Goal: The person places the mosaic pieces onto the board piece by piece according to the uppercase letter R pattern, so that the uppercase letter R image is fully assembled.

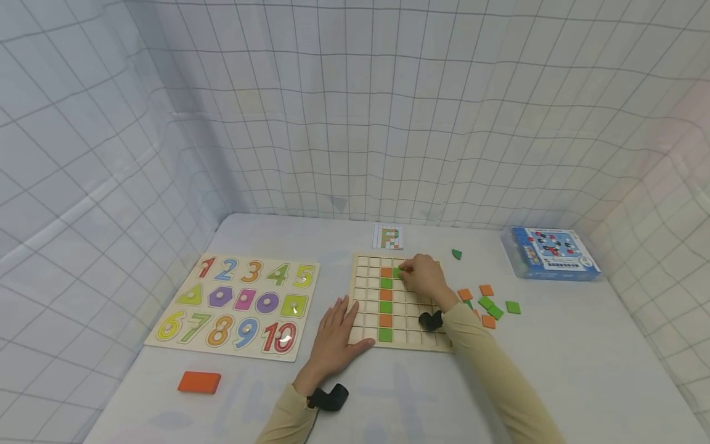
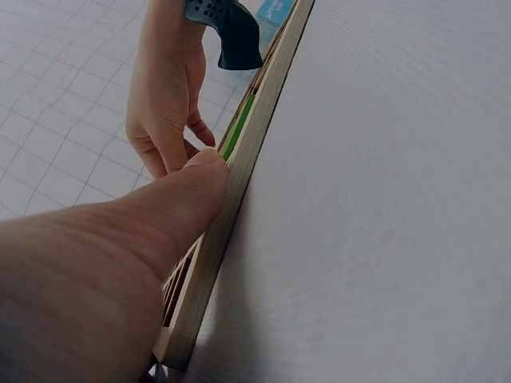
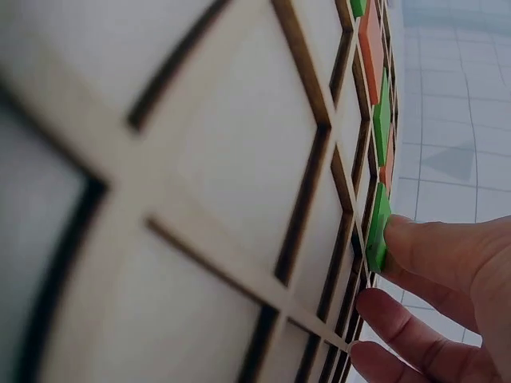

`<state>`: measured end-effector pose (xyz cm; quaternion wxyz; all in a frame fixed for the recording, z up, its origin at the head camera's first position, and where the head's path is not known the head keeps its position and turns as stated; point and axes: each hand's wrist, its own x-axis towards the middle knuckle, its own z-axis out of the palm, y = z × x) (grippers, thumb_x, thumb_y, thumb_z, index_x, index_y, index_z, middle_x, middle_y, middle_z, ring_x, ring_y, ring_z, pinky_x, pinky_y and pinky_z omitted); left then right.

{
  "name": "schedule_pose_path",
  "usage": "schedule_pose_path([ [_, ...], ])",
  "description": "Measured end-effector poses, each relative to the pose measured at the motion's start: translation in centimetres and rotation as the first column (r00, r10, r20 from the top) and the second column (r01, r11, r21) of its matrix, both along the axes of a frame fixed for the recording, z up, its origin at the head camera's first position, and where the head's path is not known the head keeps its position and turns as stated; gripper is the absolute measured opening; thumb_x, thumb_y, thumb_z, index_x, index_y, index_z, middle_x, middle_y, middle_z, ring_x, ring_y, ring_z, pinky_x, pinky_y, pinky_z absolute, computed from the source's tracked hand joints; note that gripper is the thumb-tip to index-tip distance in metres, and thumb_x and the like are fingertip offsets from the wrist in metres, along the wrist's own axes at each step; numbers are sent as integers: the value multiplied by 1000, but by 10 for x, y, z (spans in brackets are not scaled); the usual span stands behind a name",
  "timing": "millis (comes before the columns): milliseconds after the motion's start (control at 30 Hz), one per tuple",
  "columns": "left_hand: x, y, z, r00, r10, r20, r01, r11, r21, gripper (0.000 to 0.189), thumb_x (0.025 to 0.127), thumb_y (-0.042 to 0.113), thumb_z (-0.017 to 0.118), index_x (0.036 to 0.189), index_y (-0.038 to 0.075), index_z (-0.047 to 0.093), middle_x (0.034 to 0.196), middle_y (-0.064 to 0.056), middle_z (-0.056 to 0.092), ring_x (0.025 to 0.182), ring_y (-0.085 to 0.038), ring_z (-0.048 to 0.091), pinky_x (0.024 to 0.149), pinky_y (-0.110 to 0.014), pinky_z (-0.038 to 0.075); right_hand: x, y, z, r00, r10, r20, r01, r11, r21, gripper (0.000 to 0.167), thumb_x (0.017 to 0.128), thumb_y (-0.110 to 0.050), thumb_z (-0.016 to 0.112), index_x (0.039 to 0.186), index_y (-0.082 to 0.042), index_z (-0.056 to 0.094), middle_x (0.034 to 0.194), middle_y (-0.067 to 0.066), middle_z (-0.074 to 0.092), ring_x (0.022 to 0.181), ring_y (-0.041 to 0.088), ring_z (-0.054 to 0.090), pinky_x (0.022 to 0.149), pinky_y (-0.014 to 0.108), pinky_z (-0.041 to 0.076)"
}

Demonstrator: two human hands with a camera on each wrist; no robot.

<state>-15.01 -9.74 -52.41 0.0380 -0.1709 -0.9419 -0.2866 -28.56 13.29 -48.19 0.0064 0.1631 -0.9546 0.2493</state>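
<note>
Pinching a small green tile [image 1: 397, 272] between thumb and fingertips, a person's right hand [image 1: 424, 274] reaches over the far part of a pale wooden grid board [image 1: 363, 296]. The tile lies to the left of that hand, just right of the orange tile [image 1: 386, 272] at the far end of a column of alternating orange and green tiles [image 1: 385, 306]. This column runs straight away from the person, so the pinched tile sits beside its far end. The right hand is clearly the nearer one; the left hand [image 1: 335, 339] rests at the board's near left corner, fingers extended and thumb out along the near edge.

The right wrist view shows the green tile almost edge-on, so it is hard to tell whether it lies flat in its square or is slightly raised. The right hand and sleeve [image 1: 493, 370] cover several squares on the board's right side, and the sleeve partly hides some loose tiles [image 1: 495, 312] to the right.
</note>
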Motion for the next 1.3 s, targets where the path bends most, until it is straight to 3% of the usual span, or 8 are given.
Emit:
schedule_pose_path([
  [200, 0, 0, 0, 1000, 0, -5, 0, 1000, 2, 83, 86, 52, 61, 146, 2, 33, 152, -20, 22, 142, -32, 12, 113, -46, 9, 2, 1, 0, 999, 12, -32, -10, 999, 38, 23, 91, -22, 66, 106, -7, 74, 90, 8, 62, 83, 24, 57, 66, 39, 50],
  [500, 0, 0, -1, 1000, -9, -15, 9, 1000, -2, 83, 87, 52, 61, 146, 2, 33, 153, -20, 22, 142, -32, 12, 113, -45, 10, 2, 14, -4, 992, 110, -64, -115, 990, -77, 24, 89, -18, 68, 107, -2, 72, 91, 8, 68, 81, 22, 60, 68, 38, 51],
  [633, 0, 0, -1, 1000, -7, -6, 7, 1000, -2, 84, 86, 52, 61, 147, 1, 33, 153, -20, 21, 142, -32, 12, 113, -45, 10, 5, 21, -7, 990, 118, -78, -126, 985, -115, 24, 90, -17, 67, 108, -1, 71, 92, 8, 67, 83, 23, 60, 71, 40, 51],
  [867, -1, 0, -2, 1000, 1, -11, -1, 1000, -11, 84, 86, 52, 62, 146, 1, 34, 152, -21, 22, 141, -33, 13, 113, -46, 11, 12, 31, -4, 999, 24, -46, -33, 975, -219, 32, 93, -22, 64, 116, -1, 67, 110, 15, 64, 95, 30, 61, 77, 45, 52],
  [1033, -1, 0, -3, 1000, -4, -29, 4, 1000, -1, 83, 86, 51, 62, 145, 0, 35, 152, -22, 23, 141, -35, 14, 112, -47, 12, 19, 42, -1, 994, -56, -92, 33, 972, -234, 41, 92, -27, 64, 123, 0, 62, 111, 17, 62, 97, 33, 59, 77, 47, 50],
  [1167, -1, 0, -4, 999, -6, -40, 6, 1000, 7, 82, 86, 50, 62, 145, -1, 35, 151, -23, 24, 140, -36, 15, 112, -48, 12, 23, 54, 0, 977, -118, -175, 75, 969, -235, 45, 91, -30, 65, 122, 2, 62, 110, 18, 64, 95, 34, 58, 76, 49, 48],
  [1300, -1, 0, -4, 999, -5, -42, 5, 1000, 3, 82, 87, 50, 62, 145, -2, 35, 151, -23, 24, 140, -36, 15, 112, -49, 12, 26, 67, 0, 941, -179, -287, 120, 970, -211, 46, 88, -30, 69, 119, 3, 64, 105, 19, 66, 91, 34, 60, 75, 51, 47],
])
